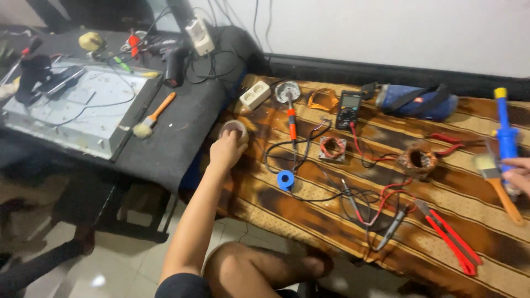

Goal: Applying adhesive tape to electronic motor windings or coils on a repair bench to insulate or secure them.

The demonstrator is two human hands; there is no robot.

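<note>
Head view looks down on a bed covered with a brown striped cloth [309, 209], where many tools lie. The left hand [225, 149] reaches forward to the left edge of this cloth and its fingers are closed around a small round roll of pale tape [233, 129], with the fingers curled over the near side of the roll. The right hand [519, 175] shows only at the right border of the picture; its fingers pinch the blue plastic suction tool with the yellow cap [505, 132], which stands almost upright. Touching this hand lies a paintbrush with an orange wooden handle [499, 185]. Right of the tape roll, an orange-handled soldering iron [291, 118] lies along the cloth, and its black cord runs down beside a small blue spool [285, 179]. Further right are a black multimeter [349, 109], a small square fan frame with copper winding [332, 148] and a round copper coil [418, 160]. Red-handled pliers [452, 243] lie near the front right. On the black table at the left rests a flat grey metal panel [83, 113], with another orange-handled brush [153, 117] beside it.
</note>
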